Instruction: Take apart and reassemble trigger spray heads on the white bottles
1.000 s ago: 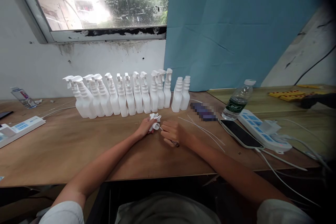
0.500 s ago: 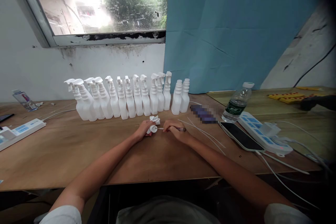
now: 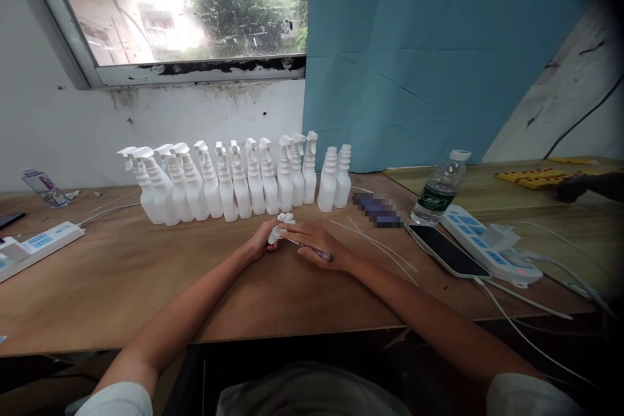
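My left hand [image 3: 262, 242] is closed around a white trigger spray head [image 3: 285, 217] just above the table. My right hand [image 3: 319, 239] keeps a screwdriver [image 3: 325, 255] with a see-through handle in its palm, its thin shaft pointing left. Fingers of that hand reach across to the spray head and touch its round collar. Behind both hands, several white spray bottles [image 3: 240, 190] with trigger heads stand upright in a row. Two white bottles [image 3: 328, 183] without heads end the row on the right. Thin white tubes [image 3: 383, 244] lie to the right of my hands.
To the right are a water bottle [image 3: 435, 198], a phone [image 3: 446, 250] and a power strip [image 3: 487, 253] with cables. Another power strip [image 3: 49, 240] and a clear bottle [image 3: 45, 187] sit at the left. A blurred-out purple item [image 3: 377, 209] lies behind the tubes.
My right hand has shifted left onto the spray head, its fingers now stretched to the collar. The screwdriver has tilted, its tip drawn away from facing the collar squarely.
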The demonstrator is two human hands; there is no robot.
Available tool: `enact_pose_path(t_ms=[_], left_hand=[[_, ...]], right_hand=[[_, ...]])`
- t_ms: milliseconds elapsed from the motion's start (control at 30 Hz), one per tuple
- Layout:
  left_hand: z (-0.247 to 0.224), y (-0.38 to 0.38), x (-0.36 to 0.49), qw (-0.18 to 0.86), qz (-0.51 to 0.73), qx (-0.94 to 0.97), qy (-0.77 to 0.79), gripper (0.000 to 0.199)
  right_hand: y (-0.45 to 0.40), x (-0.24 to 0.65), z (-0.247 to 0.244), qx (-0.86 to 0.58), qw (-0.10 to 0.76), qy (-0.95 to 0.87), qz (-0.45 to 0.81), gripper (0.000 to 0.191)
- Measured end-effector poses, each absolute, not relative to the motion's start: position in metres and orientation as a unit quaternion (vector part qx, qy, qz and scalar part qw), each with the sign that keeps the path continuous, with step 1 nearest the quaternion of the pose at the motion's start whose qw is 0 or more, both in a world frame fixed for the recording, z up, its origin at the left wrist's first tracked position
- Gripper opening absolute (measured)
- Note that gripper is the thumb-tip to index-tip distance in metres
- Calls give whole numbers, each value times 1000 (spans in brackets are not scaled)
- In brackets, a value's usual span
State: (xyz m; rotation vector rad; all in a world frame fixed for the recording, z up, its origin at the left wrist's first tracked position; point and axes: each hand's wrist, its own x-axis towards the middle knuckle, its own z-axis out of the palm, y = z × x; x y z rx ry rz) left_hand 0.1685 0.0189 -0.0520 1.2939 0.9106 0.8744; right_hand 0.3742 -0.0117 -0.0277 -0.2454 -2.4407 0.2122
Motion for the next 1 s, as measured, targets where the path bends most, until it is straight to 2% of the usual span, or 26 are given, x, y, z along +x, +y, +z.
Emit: enact_pose_path(t_ms=[133,300,567,800,1000], left_hand=[[-52,21,167,630,366,559,396,39],[-52,21,167,593,390,569,415,42],[-48,27,151,421,441,622,491,36],[-40,24,145,272,395,693,539,27],[-41,24,146,212,374,686,587,41]], right_hand=[[-7,372,-34,-87,319,-942,51,48],[-7,376,-34,-87,377,-921,53,44],[-2,398,-32,-236,478,-826,184,45],[5,399,-39,-323,522,-746,259,57],[5,398,-38,-340,535,-723,274,57]])
